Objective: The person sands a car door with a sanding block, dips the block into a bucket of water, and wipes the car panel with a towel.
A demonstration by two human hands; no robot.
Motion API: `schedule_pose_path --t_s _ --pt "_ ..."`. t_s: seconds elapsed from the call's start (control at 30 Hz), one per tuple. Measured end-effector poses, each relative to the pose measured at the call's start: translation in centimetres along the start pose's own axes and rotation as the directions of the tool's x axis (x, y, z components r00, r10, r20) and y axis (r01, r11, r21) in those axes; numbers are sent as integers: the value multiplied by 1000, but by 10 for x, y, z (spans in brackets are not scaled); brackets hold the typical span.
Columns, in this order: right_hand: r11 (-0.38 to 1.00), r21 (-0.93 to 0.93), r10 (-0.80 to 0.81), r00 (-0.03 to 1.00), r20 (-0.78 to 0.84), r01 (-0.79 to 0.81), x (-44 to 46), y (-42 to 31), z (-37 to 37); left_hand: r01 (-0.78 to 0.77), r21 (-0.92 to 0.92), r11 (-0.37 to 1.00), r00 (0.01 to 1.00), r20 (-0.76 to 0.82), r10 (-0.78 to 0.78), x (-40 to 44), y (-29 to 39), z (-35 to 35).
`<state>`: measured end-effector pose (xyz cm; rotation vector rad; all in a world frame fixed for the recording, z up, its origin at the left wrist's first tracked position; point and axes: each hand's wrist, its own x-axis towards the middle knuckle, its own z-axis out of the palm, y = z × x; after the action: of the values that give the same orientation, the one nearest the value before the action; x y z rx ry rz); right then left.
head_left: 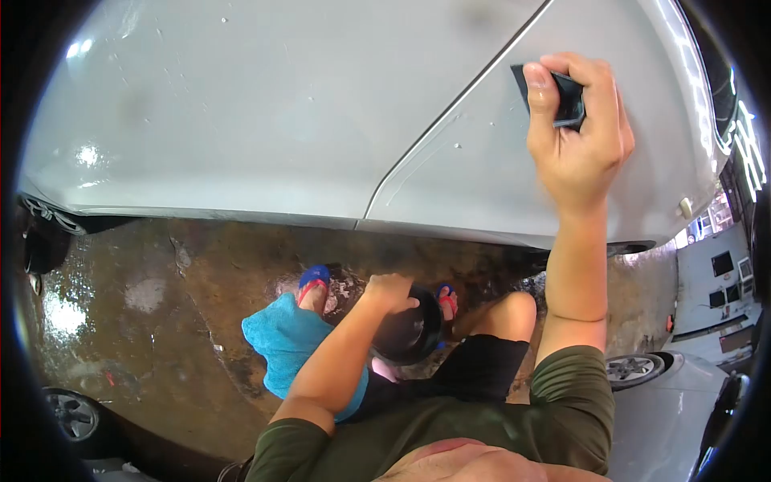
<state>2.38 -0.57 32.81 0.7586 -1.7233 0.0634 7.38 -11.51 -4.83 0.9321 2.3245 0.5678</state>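
Note:
My right hand (582, 120) is closed around a dark, flat-edged block (569, 100), with the thumb on one side and the fingers on the other. The block is at the silver car's door panel (490, 153), just right of the door seam. I cannot tell its exact kind. Lower down, my left hand (389, 293) grips the rim of a black bucket (409, 325) between my feet. What the bucket holds is not clear. Over my left knee hangs a blue towel (285, 341). Small water drops and streaks show on the car's paint.
The floor (201, 297) is wet, brown and glossy. Another silver car (666, 418) stands behind to the right, and a dark car wheel (72, 414) shows at lower left. Blue-and-red flip-flops (315, 277) are on my feet.

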Motion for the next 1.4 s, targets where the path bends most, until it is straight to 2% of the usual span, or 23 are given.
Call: schedule_pose_path --t_s 0.03,0.13,0.23,0.33,0.43,0.57,0.7,0.73,0.87,0.97,1.07,1.17,1.27,1.37,1.4 --pt "999 -41 -27 999 41 29 5 2 -1 -2 1 1000 1000 -6 2 0 -1 2" --pt "993 -61 -107 993 -54 103 15 13 5 7 3 1000 1000 -19 -7 0 -3 0" --pt "991 -101 -90 996 6 91 3 2 5 22 -1 1000 999 -23 -22 -2 -3 -1" --pt "985 -76 -159 987 -13 157 1 6 7 12 -5 1000 999 -48 -12 1 -3 0" --pt "986 -137 -100 995 0 99 15 10 -1 18 -9 1000 1000 -21 -18 0 0 3" --pt "957 35 -289 954 77 288 -4 6 12 19 9 1000 1000 -8 -18 2 0 4" --pt "958 -76 -281 958 -63 276 21 13 9 -3 -1 1000 1000 -15 3 4 2 7" --pt "954 36 -297 955 -26 297 11 15 13 -1 5 1000 1000 -2 1 2 2 8" --pt "926 19 -377 920 105 377 8 12 5 14 18 1000 1000 13 -14 6 5 6" --pt "952 -32 -305 952 -26 305 16 14 8 13 9 1000 1000 28 -13 4 9 9" --pt "919 80 -393 915 96 387 -12 9 15 4 19 1000 1000 21 -5 5 6 8" --pt "960 -35 -279 959 -43 278 16 13 5 1 13 1000 1000 30 -1 7 6 7" --pt "921 70 -386 922 28 383 -3 12 16 -3 14 1000 1000 23 3 5 5 13" --pt "919 40 -394 917 57 393 0 8 11 -9 25 1000 1000 9 9 7 3 13" --pt "929 0 -371 929 1 371 10 15 8 -9 27 1000 1000 12 9 6 3 13"
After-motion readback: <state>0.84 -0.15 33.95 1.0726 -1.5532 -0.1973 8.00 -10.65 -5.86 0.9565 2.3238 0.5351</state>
